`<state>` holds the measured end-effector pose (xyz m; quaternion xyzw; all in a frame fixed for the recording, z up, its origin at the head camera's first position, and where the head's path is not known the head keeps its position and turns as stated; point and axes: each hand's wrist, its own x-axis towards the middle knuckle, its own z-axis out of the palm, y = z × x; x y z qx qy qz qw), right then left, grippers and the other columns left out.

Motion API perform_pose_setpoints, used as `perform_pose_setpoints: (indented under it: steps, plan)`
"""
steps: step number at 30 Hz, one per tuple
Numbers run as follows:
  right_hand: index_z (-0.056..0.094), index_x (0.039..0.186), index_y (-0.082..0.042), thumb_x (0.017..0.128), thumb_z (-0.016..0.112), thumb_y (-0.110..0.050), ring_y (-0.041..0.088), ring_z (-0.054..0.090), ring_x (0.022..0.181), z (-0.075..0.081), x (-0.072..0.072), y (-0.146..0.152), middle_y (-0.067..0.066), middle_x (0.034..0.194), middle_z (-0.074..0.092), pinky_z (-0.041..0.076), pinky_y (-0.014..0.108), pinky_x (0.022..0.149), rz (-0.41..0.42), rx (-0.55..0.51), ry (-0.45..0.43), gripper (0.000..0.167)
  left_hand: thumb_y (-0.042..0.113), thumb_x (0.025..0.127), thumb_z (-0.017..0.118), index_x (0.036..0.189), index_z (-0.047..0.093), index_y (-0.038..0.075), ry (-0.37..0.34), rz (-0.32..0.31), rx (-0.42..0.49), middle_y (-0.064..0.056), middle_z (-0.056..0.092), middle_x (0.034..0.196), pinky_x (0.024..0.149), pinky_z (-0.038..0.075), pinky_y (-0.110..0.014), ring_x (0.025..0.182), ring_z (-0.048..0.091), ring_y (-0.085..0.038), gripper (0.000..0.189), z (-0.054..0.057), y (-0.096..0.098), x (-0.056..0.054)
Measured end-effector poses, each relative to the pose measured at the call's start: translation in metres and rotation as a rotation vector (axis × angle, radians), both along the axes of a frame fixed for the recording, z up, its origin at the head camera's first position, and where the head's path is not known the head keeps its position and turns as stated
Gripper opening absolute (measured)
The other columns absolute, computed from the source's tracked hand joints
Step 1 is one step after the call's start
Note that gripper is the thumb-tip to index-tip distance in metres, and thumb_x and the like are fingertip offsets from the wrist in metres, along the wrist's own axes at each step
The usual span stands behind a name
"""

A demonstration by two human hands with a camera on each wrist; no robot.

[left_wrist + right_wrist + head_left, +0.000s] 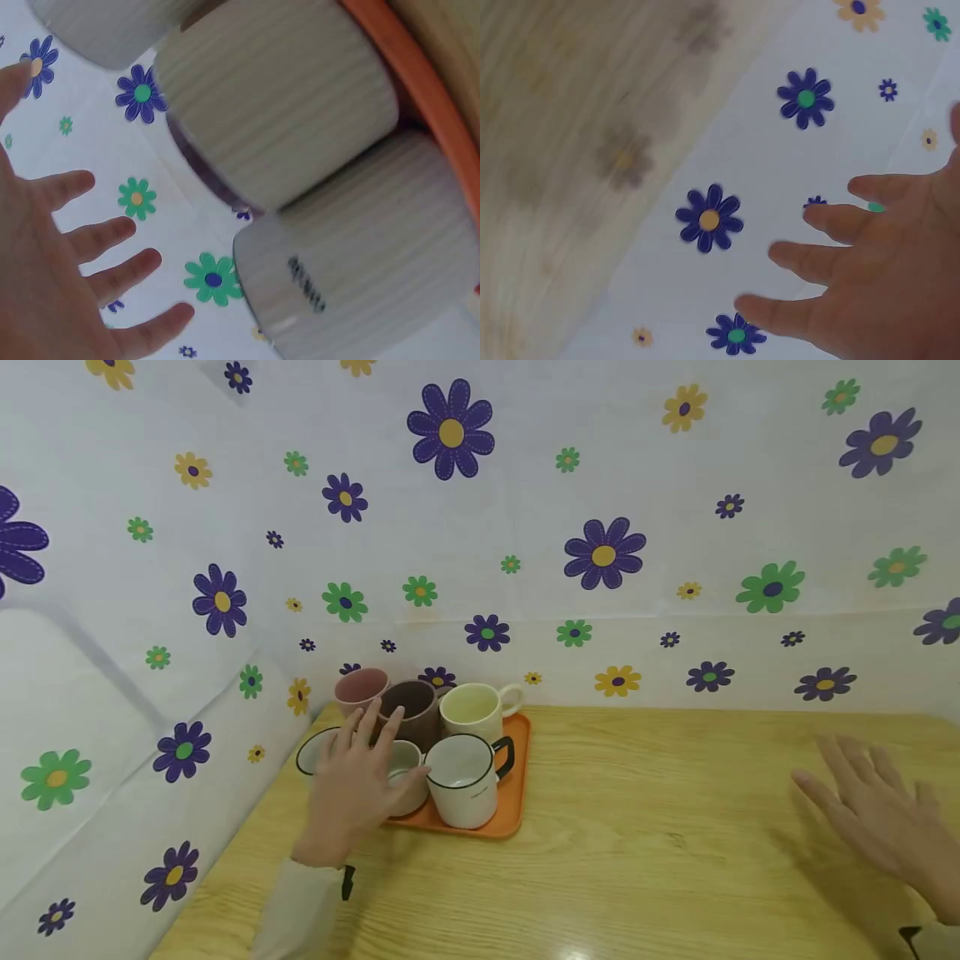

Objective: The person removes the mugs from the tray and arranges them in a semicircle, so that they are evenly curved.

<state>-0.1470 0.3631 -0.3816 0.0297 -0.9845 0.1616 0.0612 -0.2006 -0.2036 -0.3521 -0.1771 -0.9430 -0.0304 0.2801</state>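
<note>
Several mugs stand upright on an orange tray. Along the back are a pink mug, a dark brown mug and a pale yellow mug. In front are a white black-rimmed mug, an off-white cup and a white mug with a black handle. My left hand hovers over the front mugs, fingers spread, partly hiding them. In the left wrist view, its fingers are apart from the mugs and hold nothing. Far right, my right hand is held above the table, fingers spread and holding nothing.
The tray is at the back left of the wooden table, near the corner where white flower-patterned sheets meet. The sheets rise along the table's back and left edges.
</note>
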Motion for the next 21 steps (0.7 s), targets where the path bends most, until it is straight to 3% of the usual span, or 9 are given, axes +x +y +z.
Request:
perform_pose_setpoints:
  steps: [2,4,8,10,11,14,17,18,21]
  plan:
    - [0.016,0.149,0.020,0.109,0.041,-0.041,0.071,0.019,0.129,0.006,-0.007,-0.005,0.050,0.145,0.019,0.017,0.087,0.093,0.038,-0.043,0.008,0.078,0.054,0.088,0.067,0.147,0.051,0.006,0.066,-0.005,0.024,-0.023,0.049,0.147,0.094,0.047,-0.065,0.129,0.050,-0.045,0.077,0.005,-0.006,0.001]
    - [0.029,0.142,0.024,0.108,0.046,-0.037,0.067,0.042,0.111,0.012,-0.013,-0.010,0.049,0.131,0.039,0.034,0.081,0.086,0.063,-0.080,0.031,0.072,0.044,0.088,0.072,0.143,0.054,0.002,0.124,-0.013,0.068,-0.024,0.053,0.141,0.087,0.052,-0.064,0.122,0.054,-0.046,0.072,0.010,-0.015,0.002]
    - [0.038,0.139,0.020,0.107,0.051,-0.030,0.062,0.053,0.102,0.020,-0.022,-0.023,0.046,0.125,0.050,0.045,0.073,0.079,0.078,-0.221,0.054,0.060,0.025,0.086,0.078,0.134,0.058,-0.004,0.203,-0.001,0.173,-0.026,0.060,0.129,0.082,0.053,-0.064,0.113,0.058,-0.047,0.059,0.018,-0.035,0.007]
    - [0.041,0.140,0.017,0.107,0.052,-0.029,0.064,0.050,0.112,0.022,-0.025,-0.029,0.044,0.132,0.047,0.046,0.073,0.080,0.088,-0.287,0.056,0.057,0.020,0.086,0.079,0.133,0.059,-0.004,0.211,0.029,0.210,-0.027,0.061,0.126,0.079,0.054,-0.063,0.110,0.059,-0.048,0.056,0.021,-0.045,0.011]
    - [0.042,0.139,0.015,0.107,0.052,-0.028,0.062,0.051,0.112,0.023,-0.027,-0.031,0.043,0.131,0.050,0.051,0.066,0.080,0.096,-0.316,0.061,0.055,0.020,0.087,0.079,0.132,0.059,-0.004,0.203,0.043,0.229,-0.027,0.061,0.126,0.079,0.054,-0.063,0.111,0.059,-0.048,0.055,0.022,-0.049,0.012]
    - [0.045,0.139,0.014,0.107,0.052,-0.025,0.025,0.067,0.104,0.025,-0.033,-0.038,0.040,0.129,0.054,0.058,0.039,0.079,0.125,-0.396,0.048,0.051,0.019,0.090,0.077,0.133,0.058,-0.004,0.165,0.087,0.274,-0.028,0.060,0.126,0.075,0.054,-0.063,0.111,0.059,-0.049,0.053,0.021,-0.062,0.015]
    - [0.047,0.137,0.015,0.107,0.052,-0.021,-0.009,0.058,0.093,0.028,-0.039,-0.047,0.037,0.128,0.057,0.052,0.015,0.071,0.155,-0.476,0.032,0.047,0.019,0.093,0.074,0.134,0.056,-0.005,0.124,0.128,0.328,-0.030,0.059,0.126,0.071,0.054,-0.063,0.107,0.060,-0.049,0.051,0.018,-0.075,0.017]
    - [0.048,0.137,0.015,0.107,0.052,-0.021,-0.016,0.053,0.090,0.029,-0.040,-0.051,0.037,0.128,0.057,0.052,0.015,0.072,0.163,-0.500,0.021,0.047,0.019,0.094,0.072,0.135,0.056,-0.005,0.113,0.144,0.346,-0.030,0.059,0.125,0.071,0.054,-0.063,0.104,0.061,-0.048,0.050,0.017,-0.079,0.018]
    - [0.049,0.137,0.012,0.108,0.049,-0.025,-0.011,0.057,0.092,0.032,-0.045,-0.061,0.034,0.130,0.057,0.053,0.017,0.075,0.171,-0.554,-0.015,0.047,0.018,0.096,0.069,0.136,0.055,-0.006,0.093,0.177,0.399,-0.031,0.060,0.121,0.070,0.054,-0.062,0.099,0.063,-0.046,0.049,0.012,-0.089,0.019]
